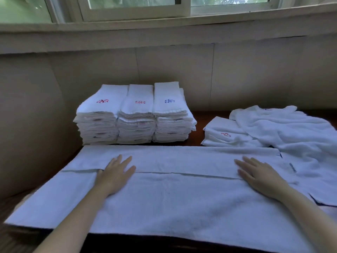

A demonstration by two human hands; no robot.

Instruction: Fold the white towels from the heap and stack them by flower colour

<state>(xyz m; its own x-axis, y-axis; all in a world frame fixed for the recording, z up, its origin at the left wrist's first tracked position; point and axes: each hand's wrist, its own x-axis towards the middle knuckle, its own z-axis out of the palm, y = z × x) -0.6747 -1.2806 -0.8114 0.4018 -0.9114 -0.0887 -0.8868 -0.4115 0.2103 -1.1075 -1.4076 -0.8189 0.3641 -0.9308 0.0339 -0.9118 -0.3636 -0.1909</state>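
Spread across the near edge, a long white towel (pixel 173 194) was laid flat on the dark table (pixel 198 123), and both hands were pressed on it! Straight fingers (pixel 125 161), slightly fanned, were seen on the left hand (pixel 114 174), palm down, with nothing gripped. Just under those fingertips a folded edge (pixel 182 174) was seen running across the cloth, from the left hand to the right hand (pixel 259 175). Flat and spread as well, the right hand's fingers (pixel 244 164) were laid over that same edge, with nothing pinched.

Beyond the left fingertips, three stacks were lined up side by side against the wall: a left stack (pixel 98 123) and a middle stack (pixel 136 121), each topped by a red flower, and a right stack (pixel 171 117) topped by a blue flower. Beyond the right fingertips, a low pile (pixel 224 134) of folded towels with a red flower was set apart from the three. Further out past the right fingers, the loose heap (pixel 288 128) was left rumpled, partly draped over that low pile. Along the top, a window (pixel 136 6) was shown above the wall.
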